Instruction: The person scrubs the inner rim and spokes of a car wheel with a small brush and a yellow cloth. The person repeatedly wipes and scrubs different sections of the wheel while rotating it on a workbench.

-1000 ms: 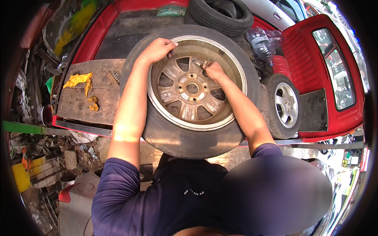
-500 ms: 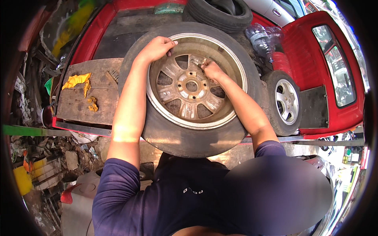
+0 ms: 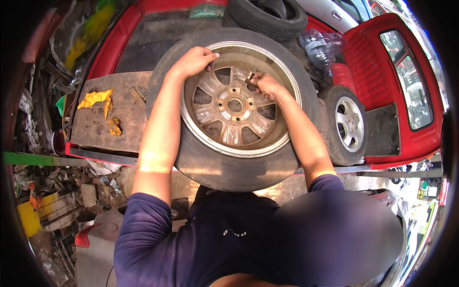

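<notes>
A large wheel lies flat in front of me, its black tire [image 3: 234, 170] around a dirty alloy rim [image 3: 234, 135] with broad spokes and a round center hole. My left hand [image 3: 195, 62] curls over the upper left lip of the rim, fingers bent inward and thumb along the edge. Inside the rim, my right hand [image 3: 267, 86] is at the upper right spokes with its fingers pinched together. Whatever is between those fingertips is too small to make out.
Yellow cloth [image 3: 95, 99] and a brush [image 3: 139, 93] lie on a wooden board [image 3: 91, 126] at left. Another tire [image 3: 267, 21] lies beyond the wheel. A smaller wheel [image 3: 349, 124] leans at right, near clear plastic bottles [image 3: 316, 48] and a red tailgate [image 3: 370, 81].
My right hand has shifted a little to the right along the spokes, away from the hub. My left hand keeps its place on the rim lip.
</notes>
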The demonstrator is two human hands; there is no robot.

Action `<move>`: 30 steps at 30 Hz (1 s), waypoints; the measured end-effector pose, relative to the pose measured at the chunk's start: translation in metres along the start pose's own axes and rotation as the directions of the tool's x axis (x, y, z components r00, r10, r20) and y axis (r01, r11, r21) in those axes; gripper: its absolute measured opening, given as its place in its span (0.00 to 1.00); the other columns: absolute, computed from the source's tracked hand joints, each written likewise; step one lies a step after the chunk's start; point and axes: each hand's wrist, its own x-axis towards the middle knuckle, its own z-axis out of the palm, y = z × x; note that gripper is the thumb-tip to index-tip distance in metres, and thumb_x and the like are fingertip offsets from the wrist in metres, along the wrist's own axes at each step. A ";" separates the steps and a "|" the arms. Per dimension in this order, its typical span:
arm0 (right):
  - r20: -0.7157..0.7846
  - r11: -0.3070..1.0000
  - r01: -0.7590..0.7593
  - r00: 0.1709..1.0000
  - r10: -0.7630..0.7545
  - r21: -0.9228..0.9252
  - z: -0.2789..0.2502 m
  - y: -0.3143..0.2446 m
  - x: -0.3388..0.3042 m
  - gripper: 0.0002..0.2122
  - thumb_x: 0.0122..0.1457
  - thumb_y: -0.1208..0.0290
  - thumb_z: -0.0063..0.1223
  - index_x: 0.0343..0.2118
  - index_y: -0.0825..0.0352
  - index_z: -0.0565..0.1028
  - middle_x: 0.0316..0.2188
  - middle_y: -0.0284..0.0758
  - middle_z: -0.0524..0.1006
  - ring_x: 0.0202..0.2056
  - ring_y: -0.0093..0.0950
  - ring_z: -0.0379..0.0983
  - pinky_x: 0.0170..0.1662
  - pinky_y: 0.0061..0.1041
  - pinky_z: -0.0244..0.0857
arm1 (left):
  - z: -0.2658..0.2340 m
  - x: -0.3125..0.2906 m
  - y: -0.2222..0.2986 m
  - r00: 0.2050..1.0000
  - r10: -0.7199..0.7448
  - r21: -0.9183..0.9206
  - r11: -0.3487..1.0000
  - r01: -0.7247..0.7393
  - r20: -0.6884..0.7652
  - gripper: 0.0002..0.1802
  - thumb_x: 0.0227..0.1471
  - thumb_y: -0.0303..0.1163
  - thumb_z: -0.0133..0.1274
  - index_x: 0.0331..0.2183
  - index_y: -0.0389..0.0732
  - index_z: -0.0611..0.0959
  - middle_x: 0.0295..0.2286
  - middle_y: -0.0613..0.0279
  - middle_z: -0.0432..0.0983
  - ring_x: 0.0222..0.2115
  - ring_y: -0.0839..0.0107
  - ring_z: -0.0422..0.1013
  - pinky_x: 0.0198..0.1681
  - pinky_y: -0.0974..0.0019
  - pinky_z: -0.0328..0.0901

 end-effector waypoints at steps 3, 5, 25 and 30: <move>-0.134 0.955 0.194 0.965 -0.227 -0.226 0.003 -0.005 0.002 0.17 0.61 0.64 0.53 0.49 0.68 0.75 0.41 0.58 0.78 0.48 0.49 0.75 0.50 0.40 0.68 | -0.004 0.000 -0.004 1.000 -0.016 -0.062 0.998 0.015 -0.025 0.22 0.61 0.45 0.52 0.26 0.35 0.82 0.20 0.64 0.77 0.24 0.76 0.72 0.31 0.69 0.64; -0.191 0.922 0.239 0.933 -0.305 -0.305 0.027 -0.006 0.003 0.16 0.61 0.65 0.52 0.49 0.69 0.75 0.42 0.57 0.78 0.49 0.50 0.74 0.52 0.40 0.67 | -0.004 0.002 -0.004 0.999 -0.008 -0.054 0.999 0.007 -0.031 0.23 0.60 0.45 0.52 0.26 0.34 0.83 0.20 0.64 0.77 0.24 0.75 0.72 0.32 0.67 0.65; -0.138 0.889 0.285 0.925 -0.353 -0.359 0.013 -0.006 -0.006 0.17 0.63 0.64 0.50 0.49 0.71 0.75 0.45 0.54 0.78 0.50 0.49 0.73 0.53 0.43 0.66 | -0.002 0.004 -0.008 1.000 -0.008 -0.035 0.999 0.008 -0.013 0.24 0.60 0.47 0.53 0.28 0.34 0.84 0.20 0.62 0.79 0.24 0.73 0.73 0.34 0.66 0.65; -0.159 0.842 0.241 0.921 -0.355 -0.483 0.041 -0.012 -0.015 0.19 0.63 0.67 0.44 0.51 0.77 0.71 0.45 0.55 0.77 0.50 0.48 0.74 0.53 0.45 0.68 | 0.000 0.001 0.001 0.999 -0.048 -0.055 0.997 0.047 -0.006 0.23 0.60 0.45 0.52 0.26 0.33 0.82 0.21 0.62 0.78 0.24 0.73 0.72 0.34 0.66 0.65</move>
